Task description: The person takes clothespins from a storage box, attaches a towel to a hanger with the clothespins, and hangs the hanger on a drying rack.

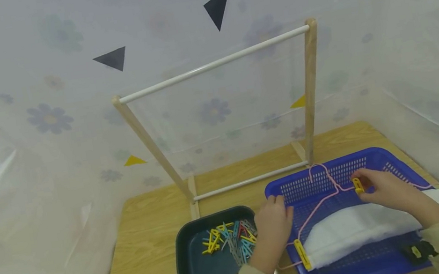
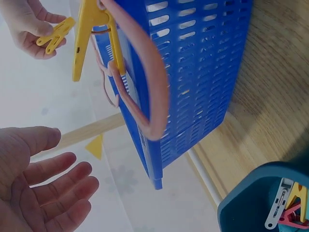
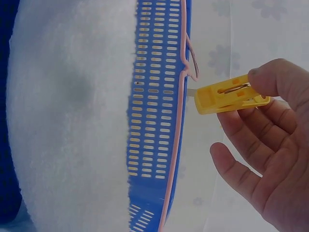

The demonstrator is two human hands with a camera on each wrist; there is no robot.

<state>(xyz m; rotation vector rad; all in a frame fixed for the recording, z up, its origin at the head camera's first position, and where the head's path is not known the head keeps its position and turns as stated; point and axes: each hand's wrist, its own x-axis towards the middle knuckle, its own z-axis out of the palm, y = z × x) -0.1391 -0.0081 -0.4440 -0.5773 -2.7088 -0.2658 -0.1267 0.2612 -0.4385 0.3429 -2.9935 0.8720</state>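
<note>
My right hand (image 1: 387, 190) pinches a yellow clothespin (image 3: 231, 94) between thumb and fingers, close to the shoulder of a pink clothes hanger (image 1: 317, 210). With fingers loosely bent and nothing in them, my left hand (image 2: 46, 186) hovers over the near left of the blue basket (image 1: 375, 154). A white towel (image 1: 356, 227) lies along the hanger in the basket. At the towel's left end a second yellow clothespin (image 1: 302, 255) is clipped beside the hanger's end. The towel's right part is partly hidden by my right forearm.
Left of the basket stands a dark green tray (image 1: 197, 273) with several yellow, blue, grey and red clothespins (image 1: 214, 241). Behind both rises a drying rack with wooden posts (image 1: 310, 90) and a white top bar (image 1: 213, 64). A patterned sheet (image 1: 56, 156) hangs around the table.
</note>
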